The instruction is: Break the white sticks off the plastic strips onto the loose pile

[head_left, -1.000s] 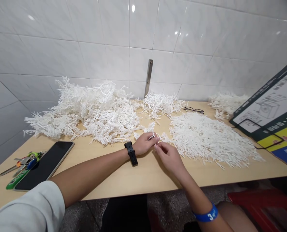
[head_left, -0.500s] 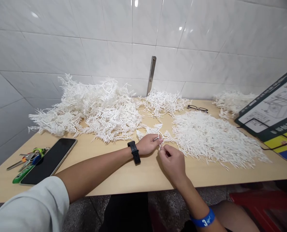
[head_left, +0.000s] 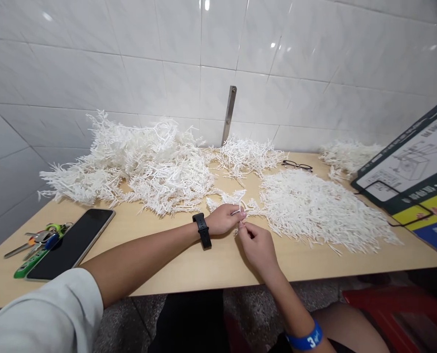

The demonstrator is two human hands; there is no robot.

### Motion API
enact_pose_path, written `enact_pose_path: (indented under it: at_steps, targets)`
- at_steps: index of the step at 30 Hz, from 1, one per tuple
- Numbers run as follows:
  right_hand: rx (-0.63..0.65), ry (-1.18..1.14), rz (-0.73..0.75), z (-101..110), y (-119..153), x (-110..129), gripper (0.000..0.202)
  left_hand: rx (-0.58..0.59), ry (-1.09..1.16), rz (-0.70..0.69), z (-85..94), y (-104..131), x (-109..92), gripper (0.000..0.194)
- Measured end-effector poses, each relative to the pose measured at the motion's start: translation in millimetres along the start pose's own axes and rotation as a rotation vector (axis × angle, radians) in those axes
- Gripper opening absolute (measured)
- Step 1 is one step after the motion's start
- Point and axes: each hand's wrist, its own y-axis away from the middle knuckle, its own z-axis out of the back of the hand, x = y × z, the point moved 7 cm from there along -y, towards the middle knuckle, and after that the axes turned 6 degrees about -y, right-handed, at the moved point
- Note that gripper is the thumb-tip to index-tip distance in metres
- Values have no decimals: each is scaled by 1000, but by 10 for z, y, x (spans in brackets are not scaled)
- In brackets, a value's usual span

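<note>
My left hand (head_left: 223, 218), with a black watch at the wrist, pinches a thin white branched strand (head_left: 241, 208) between thumb and fingers. Close beside it, my right hand (head_left: 257, 245) is closed, its thumb and finger pinched at the strand's lower end. A blue band circles the right wrist. Small white pieces (head_left: 225, 197) lie just behind the hands. A large tangled white heap (head_left: 148, 166) is at the left, and a flatter white pile (head_left: 314, 208) spreads out at the right. Another small heap (head_left: 247, 154) sits behind, near the wall.
A phone (head_left: 71, 245) and keys (head_left: 41, 240) lie at the table's left. Black glasses (head_left: 297, 165) rest toward the back. A printed box (head_left: 417, 171) stands at the right, near one more white heap (head_left: 350, 156). A metal bar (head_left: 228, 115) rises against the tiled wall.
My right hand has shifted slightly up and left, closer to my left hand. The whole view has moved a little. Both hands remain pinched.
</note>
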Motion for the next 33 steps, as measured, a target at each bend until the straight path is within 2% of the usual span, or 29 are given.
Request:
enact_pose_path:
  at_steps: [6, 9, 11, 13, 14, 16, 17, 19, 21, 25, 27, 29, 33]
  targets:
    - [-98, 198, 128, 64, 285, 88, 39, 55, -14, 13, -136, 63, -14, 36]
    - [-82, 212, 251, 122, 479, 294, 41, -66, -24, 47, -29, 22, 37, 38]
    - [-19, 210, 344, 208, 513, 414, 40, -172, -12, 70, 86, -10, 75, 38]
    - [56, 223, 370, 368, 381, 396, 33, -205, 9, 53, 146, -33, 79, 39]
    - [43, 237, 340, 502, 250, 322, 29, -212, 22, 42, 162, -37, 74, 40]
    - [-57, 408, 257, 800, -52, 114, 25, -232, 45, 32, 185, -28, 65, 42]
    - [-102, 514, 229, 914, -179, 21, 29, -245, 51, 32, 193, -19, 61, 43]
    - [-200, 563, 217, 1041, -320, -75, 39, -254, 53, 31, 194, -6, 51, 44]
    - [-190, 429, 215, 949, -314, -79, 37, -242, 50, 20, 180, -2, 34, 46]
    - [117, 1, 80, 335, -120, -4, 30, -192, 39, -21, 136, 3, -22, 45]
    - [181, -73, 62, 130, -55, 36, 30, -175, 54, -36, 124, 20, -56, 43]
    - [111, -46, 97, 103, -49, 27, 29, -214, 81, -33, 159, 48, -84, 40]
    - [-166, 92, 189, 278, -40, -62, 27, -361, 133, -15, 315, 86, -141, 38]
